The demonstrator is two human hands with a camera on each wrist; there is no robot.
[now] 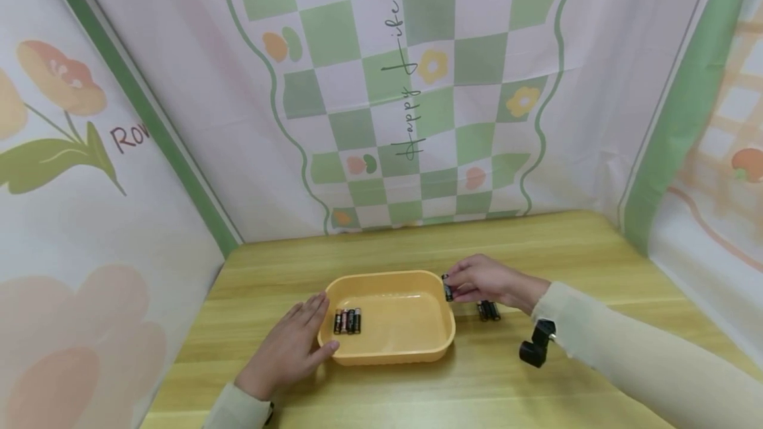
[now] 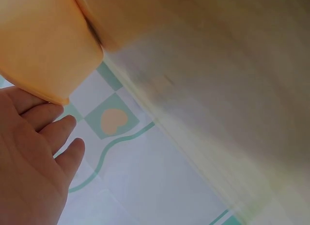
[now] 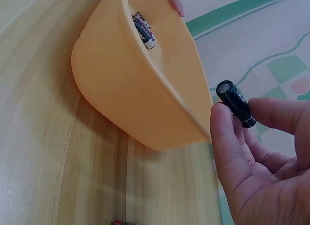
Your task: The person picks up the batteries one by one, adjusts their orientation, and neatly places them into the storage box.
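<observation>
A yellow plastic basin (image 1: 393, 353) stands on the table, with a row of several batteries (image 1: 348, 322) lying inside at its left end. My left hand (image 1: 289, 346) rests on the basin's left rim, fingers extended along the outside and thumb over the front edge. At the right rim, my right hand (image 1: 485, 280) pinches one dark battery (image 3: 236, 103) between thumb and fingertips, held above the table. Several more dark batteries (image 1: 489, 310) lie side by side on the table, just below the right hand in the head view.
The wooden table (image 1: 477, 389) meets a patterned cloth backdrop (image 1: 411, 118) along its far edge. Another printed cloth (image 1: 89, 230) hangs at the left. A small black device (image 1: 536, 344) is attached at the right wrist.
</observation>
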